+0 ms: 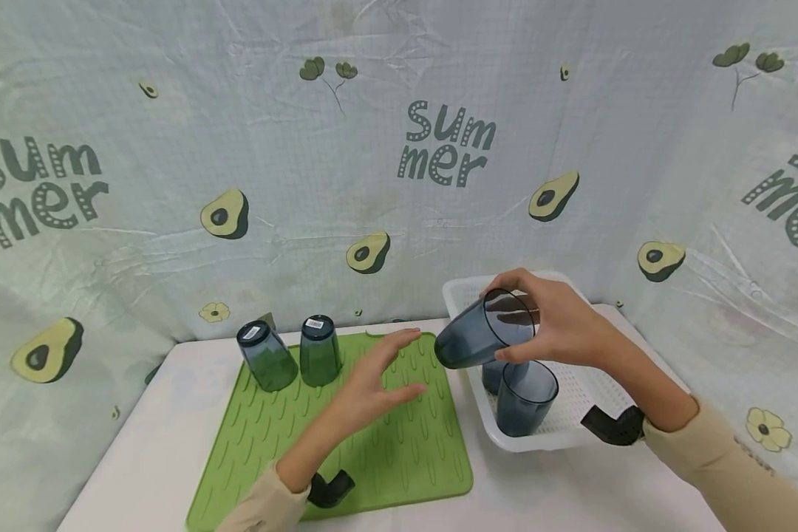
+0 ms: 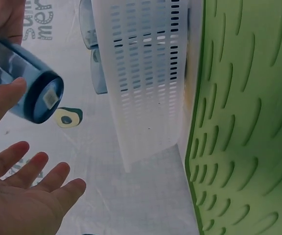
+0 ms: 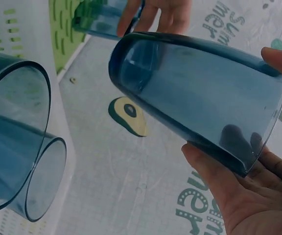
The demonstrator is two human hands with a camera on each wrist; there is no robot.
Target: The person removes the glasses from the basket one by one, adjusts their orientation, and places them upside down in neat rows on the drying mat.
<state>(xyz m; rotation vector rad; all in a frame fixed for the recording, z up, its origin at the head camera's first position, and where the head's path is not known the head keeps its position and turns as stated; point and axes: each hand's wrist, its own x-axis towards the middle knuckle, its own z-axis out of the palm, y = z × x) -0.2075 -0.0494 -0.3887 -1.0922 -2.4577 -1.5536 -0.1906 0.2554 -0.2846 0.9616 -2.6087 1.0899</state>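
A blue glass tumbler (image 1: 467, 336) is tilted in the air over the left edge of the white basket (image 1: 505, 437), its base toward the left. My right hand (image 1: 550, 318) grips it near the rim, with fingers and thumb on opposite sides in the right wrist view. My left hand (image 1: 380, 375) is held above the green mat, fingers spread and apart from the tumbler's base. Inside the basket stand two more tumblers (image 1: 527, 399), one partly hidden behind the other. Two upside-down tumblers (image 1: 320, 353) stand at the mat's back left.
The green ridged drying mat (image 1: 412, 458) lies on a white table (image 1: 129, 436), left of the basket. A pale curtain (image 1: 292, 185) printed with avocados hangs behind the table and at both sides. Dark straps (image 1: 615, 425) circle both wrists.
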